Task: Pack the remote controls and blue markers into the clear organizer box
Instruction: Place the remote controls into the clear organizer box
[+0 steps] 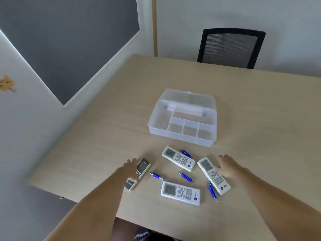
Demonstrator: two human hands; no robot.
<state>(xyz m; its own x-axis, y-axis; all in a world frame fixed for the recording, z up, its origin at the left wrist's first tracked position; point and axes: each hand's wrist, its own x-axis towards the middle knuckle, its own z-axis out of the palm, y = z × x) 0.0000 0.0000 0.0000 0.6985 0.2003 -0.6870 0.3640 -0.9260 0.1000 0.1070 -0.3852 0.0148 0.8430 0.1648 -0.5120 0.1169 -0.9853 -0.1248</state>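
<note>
Clear organizer box [182, 117]: lid open, compartments empty, mid-table [104, 136], well apart from the items.

Remotes: beige one [141, 171] near the left edge under the left hand [131, 168], whose fingers are spread flat over it, not yet closed. Three white ones toward the near edge: [178, 158], [180, 193], and [214, 175], the last touched by the spread right hand [227, 166].

Blue markers: [186, 153], [157, 176], [185, 177], [212, 190], loose between the remotes.

Risks, as judged: markers rolling if nudged; the beige remote pushed off the left edge; long remotes jamming in small compartments.
</note>
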